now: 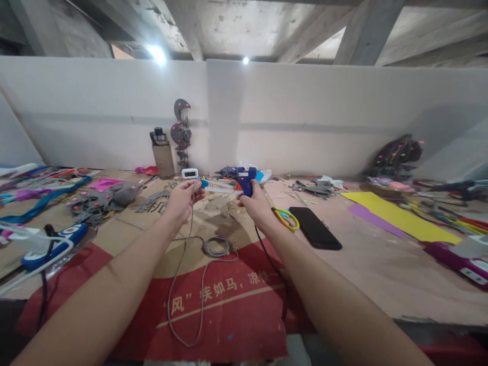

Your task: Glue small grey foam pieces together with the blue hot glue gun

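My right hand (pixel 254 201) is wrapped round the handle of a blue hot glue gun (pixel 247 178), with a pale, translucent stick (pixel 223 190) reaching from it toward the left. With fingers pinched, my left hand (pixel 186 197) holds a thin grey cord (pixel 190 229). A small blue piece (pixel 204 183) shows at those fingertips; its kind I cannot make out. The cord hangs down and lies in a loose coil (pixel 216 247) on the cardboard. Just behind my left hand stands a small white device with a dark display (pixel 189 174).
Yellow-handled scissors (pixel 287 218) and a black phone (pixel 314 227) lie right of my right hand. A bottle (pixel 162 155) stands by the white wall. Grey pieces with pink dots (pixel 104 198) and a blue power strip (pixel 57 246) are left; yellow sheet (pixel 400 216) and purple power strip (pixel 457 262) right.
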A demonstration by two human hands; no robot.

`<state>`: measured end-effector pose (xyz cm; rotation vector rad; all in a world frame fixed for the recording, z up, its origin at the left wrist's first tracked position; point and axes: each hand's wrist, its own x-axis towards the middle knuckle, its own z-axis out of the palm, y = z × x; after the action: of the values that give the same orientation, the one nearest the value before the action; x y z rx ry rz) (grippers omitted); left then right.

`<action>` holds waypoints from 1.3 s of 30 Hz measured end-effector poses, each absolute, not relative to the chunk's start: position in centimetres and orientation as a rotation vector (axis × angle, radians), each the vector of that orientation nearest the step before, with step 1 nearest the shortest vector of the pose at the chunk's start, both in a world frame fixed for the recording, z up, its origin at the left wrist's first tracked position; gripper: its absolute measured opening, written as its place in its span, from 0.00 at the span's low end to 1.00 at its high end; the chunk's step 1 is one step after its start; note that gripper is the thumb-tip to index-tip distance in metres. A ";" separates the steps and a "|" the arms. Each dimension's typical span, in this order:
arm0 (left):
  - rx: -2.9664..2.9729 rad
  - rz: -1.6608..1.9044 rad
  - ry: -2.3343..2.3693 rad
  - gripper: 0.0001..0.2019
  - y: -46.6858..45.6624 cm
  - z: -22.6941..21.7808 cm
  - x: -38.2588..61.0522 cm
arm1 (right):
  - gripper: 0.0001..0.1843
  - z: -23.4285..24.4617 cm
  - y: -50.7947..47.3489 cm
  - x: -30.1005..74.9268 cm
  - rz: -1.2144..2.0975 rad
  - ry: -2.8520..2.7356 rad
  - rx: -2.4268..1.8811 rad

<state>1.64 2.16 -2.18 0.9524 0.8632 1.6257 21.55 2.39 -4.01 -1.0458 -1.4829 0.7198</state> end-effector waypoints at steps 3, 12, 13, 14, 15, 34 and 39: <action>0.952 1.622 0.874 0.07 2.2 -2.2 1.5 | 0.24 -2.7 0.8 20.8 0.935 -1.468 -0.822; 0.967 1.641 0.867 0.10 2.1 -2.2 1.3 | 0.14 -2.2 -0.4 20.5 0.867 -1.596 -0.814; 0.964 1.645 0.872 0.10 2.1 -2.1 1.3 | 0.14 -2.4 -0.4 20.5 0.828 -1.631 -0.821; 0.965 1.648 0.880 0.10 2.0 -2.1 1.3 | 0.14 -2.5 -0.4 20.4 0.780 -1.662 -0.829; 0.973 1.651 0.890 0.10 2.0 -2.0 1.3 | 0.14 -2.6 -0.5 20.4 0.728 -1.689 -0.841; 0.973 1.670 0.892 0.10 1.5 -1.4 1.7 | 0.19 -2.7 -1.2 20.0 0.468 -1.814 -0.853; 0.974 1.671 0.871 0.10 1.4 -1.4 1.8 | 0.21 -2.7 -1.3 19.9 0.445 -1.826 -0.861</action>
<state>1.78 1.42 -1.35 0.9744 0.8713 1.6710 19.90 -1.26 -2.66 -0.8609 -1.8255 0.4447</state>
